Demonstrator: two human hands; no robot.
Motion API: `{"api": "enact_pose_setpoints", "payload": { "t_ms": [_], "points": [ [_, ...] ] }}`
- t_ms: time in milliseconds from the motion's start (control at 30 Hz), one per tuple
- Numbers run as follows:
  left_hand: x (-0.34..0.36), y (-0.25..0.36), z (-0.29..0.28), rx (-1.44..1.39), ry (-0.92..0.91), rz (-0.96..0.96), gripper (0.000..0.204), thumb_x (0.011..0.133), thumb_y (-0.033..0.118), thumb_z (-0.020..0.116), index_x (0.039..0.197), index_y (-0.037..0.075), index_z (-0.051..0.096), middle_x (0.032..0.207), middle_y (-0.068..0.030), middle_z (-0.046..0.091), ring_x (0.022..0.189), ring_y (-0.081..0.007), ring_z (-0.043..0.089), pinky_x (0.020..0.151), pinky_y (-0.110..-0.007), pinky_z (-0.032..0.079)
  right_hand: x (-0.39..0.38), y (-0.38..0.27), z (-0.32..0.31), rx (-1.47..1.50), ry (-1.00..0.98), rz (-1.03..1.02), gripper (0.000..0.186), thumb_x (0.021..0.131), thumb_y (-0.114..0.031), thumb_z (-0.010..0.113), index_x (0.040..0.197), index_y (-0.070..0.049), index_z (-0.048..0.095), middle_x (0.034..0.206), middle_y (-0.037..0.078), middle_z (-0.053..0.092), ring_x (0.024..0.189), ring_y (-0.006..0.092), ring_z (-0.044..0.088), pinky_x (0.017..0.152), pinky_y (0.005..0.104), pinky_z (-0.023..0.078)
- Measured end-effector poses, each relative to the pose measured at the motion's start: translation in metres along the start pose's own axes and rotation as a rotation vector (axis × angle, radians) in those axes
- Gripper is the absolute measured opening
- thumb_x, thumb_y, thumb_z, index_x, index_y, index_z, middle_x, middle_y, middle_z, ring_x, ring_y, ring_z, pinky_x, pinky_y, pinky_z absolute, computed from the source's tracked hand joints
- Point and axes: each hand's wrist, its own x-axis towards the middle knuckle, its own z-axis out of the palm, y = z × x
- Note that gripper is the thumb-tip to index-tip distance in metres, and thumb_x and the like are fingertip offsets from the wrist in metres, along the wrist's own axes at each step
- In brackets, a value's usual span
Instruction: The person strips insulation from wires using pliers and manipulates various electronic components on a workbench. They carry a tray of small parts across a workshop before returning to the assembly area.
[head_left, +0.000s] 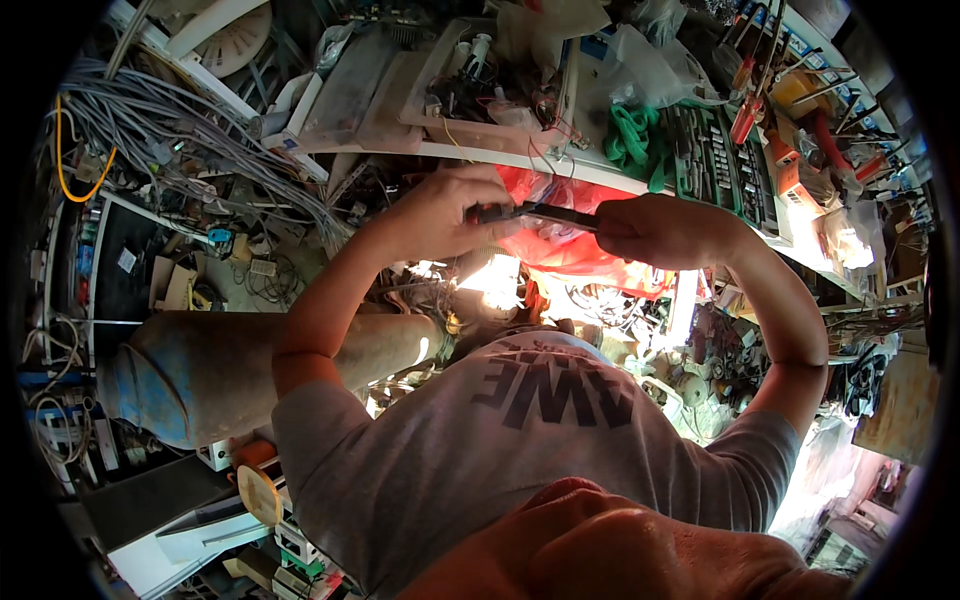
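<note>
In front of my chest, both hands are raised close to the edge of a cluttered bench. My right hand [665, 230] is wrapped round one end of a dark, flat, bar-shaped metal tool [562, 215], whose exact kind I cannot make out. The tool points left, and its tip meets a small dark part [490, 213] with a reddish patch. My left hand [455, 210] pinches that part between thumb and fingers, which hide most of it. Behind and below the tool hangs a red plastic bag [600, 265], brightly lit.
Along the bench edge lie a clear plastic bin [480, 135] of parts, a green mesh bundle [632, 140] and an open socket set case [720, 165]. Grey cables [190, 115] crowd the left. A large worn gas cylinder [230, 375] lies at lower left.
</note>
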Motion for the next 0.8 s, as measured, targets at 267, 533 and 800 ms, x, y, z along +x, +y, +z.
{"api": "enact_pose_setpoints", "payload": {
  "t_ms": [267, 533, 800],
  "points": [
    [-0.009, 0.068, 0.005, 0.373, 0.118, 0.384, 0.030, 0.081, 0.033, 0.069, 0.074, 0.008, 0.056, 0.068, -0.0048, 0.054, 0.061, -0.0211, 0.058, 0.055, -0.034, 0.047, -0.064, -0.043, 0.004, 0.039, -0.026, -0.061, 0.019, 0.095, -0.021, 0.052, 0.098, -0.003, 0.053, 0.087, 0.017, 0.058, 0.085, 0.0374, 0.058, 0.073, 0.0443, 0.045],
    [-0.009, 0.095, 0.004, 0.438, -0.034, 0.549, 0.023, 0.068, 0.024, 0.067, 0.069, 0.009, 0.050, 0.065, -0.0017, 0.042, 0.058, -0.0167, 0.050, 0.048, -0.030, 0.043, -0.105, -0.046, 0.034, -0.004, 0.168, -0.101, 0.015, 0.086, -0.010, 0.060, 0.098, -0.002, 0.056, 0.085, 0.015, 0.059, 0.077, 0.0362, 0.059, 0.068, 0.0429, 0.046],
    [-0.005, 0.103, 0.011, 0.426, -0.092, 0.566, 0.022, 0.061, 0.019, 0.066, 0.066, 0.009, 0.047, 0.065, -0.0022, 0.038, 0.060, -0.0173, 0.047, 0.047, -0.031, 0.042, -0.117, -0.035, 0.047, -0.020, 0.257, -0.162, 0.023, 0.083, -0.007, 0.064, 0.104, -0.002, 0.055, 0.085, 0.013, 0.058, 0.078, 0.0330, 0.060, 0.069, 0.0397, 0.047]
  ]
}}
